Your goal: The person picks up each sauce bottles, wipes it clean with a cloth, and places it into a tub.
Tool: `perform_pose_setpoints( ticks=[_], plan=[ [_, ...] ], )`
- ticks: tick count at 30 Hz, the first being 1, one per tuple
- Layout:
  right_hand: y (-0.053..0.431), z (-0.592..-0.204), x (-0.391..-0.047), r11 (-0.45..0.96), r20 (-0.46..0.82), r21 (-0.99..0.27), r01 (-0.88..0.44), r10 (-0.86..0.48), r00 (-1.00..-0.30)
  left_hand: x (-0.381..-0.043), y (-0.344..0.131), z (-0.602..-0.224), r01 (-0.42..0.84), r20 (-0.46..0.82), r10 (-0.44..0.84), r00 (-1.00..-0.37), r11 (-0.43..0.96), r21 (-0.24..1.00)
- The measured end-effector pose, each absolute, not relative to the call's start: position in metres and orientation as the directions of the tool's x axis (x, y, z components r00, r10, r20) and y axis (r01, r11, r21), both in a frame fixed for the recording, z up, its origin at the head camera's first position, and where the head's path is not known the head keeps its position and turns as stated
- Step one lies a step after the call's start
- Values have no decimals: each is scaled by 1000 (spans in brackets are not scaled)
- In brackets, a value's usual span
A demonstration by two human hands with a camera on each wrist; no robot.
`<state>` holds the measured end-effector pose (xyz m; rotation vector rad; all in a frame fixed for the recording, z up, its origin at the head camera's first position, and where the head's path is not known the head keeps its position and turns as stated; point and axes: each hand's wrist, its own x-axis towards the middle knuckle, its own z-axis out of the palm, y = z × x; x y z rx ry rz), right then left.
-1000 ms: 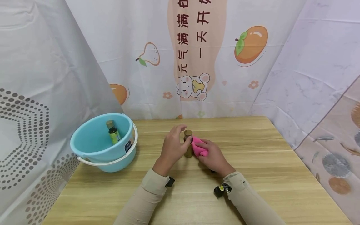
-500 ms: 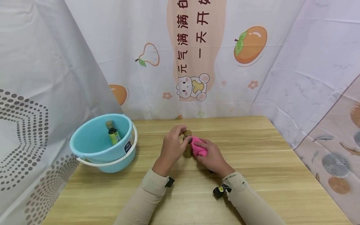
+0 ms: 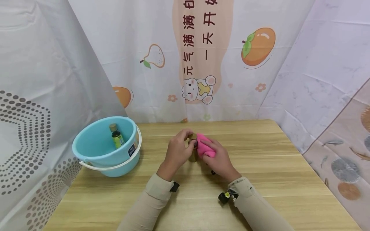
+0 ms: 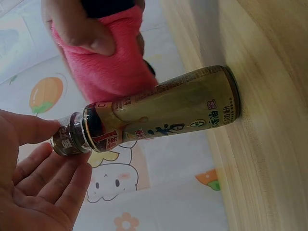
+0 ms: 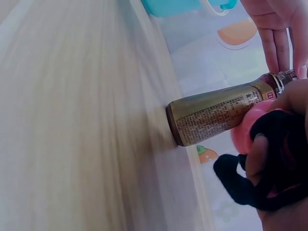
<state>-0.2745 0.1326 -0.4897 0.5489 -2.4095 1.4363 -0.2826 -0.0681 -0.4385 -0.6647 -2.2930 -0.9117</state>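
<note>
A small sesame oil bottle (image 3: 193, 157) with a gold label and a metallic cap stands upright on the wooden table in the head view. My left hand (image 3: 177, 151) pinches its cap between thumb and fingertips, as the left wrist view shows around the cap (image 4: 65, 140). My right hand (image 3: 218, 159) grips a bunched pink cloth (image 3: 203, 148), which lies against the bottle's right side near the shoulder. Black material (image 5: 284, 149) with a loop hangs from the cloth under my right fingers. In the left wrist view the label (image 4: 178, 108) faces the camera, partly covered by the cloth.
At the left of the table stands a light blue bucket (image 3: 95, 134) with a white handle (image 3: 115, 167). Another bottle (image 3: 117, 138), with a green-yellow label, leans inside it. A printed curtain (image 3: 162, 83) hangs behind the table's back edge.
My left fingers have closed in on the cap from a looser stance. The pink cloth in my right hand has shifted slightly up along the bottle. The bottle has stayed in place.
</note>
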Motion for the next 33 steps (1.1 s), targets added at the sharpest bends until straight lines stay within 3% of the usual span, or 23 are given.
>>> perform_pose_setpoints(
  ticks=[10,33],
  plan=[
    [133,-490,-274,425,422,-782,-456,-177,-889,-282,-68,-439,617,652,234,-721,645,451],
    [137,-502,-280,631,291,-646,-429,-316,-903,-283,-71,-435,608,618,244,-747,628,486]
  ],
)
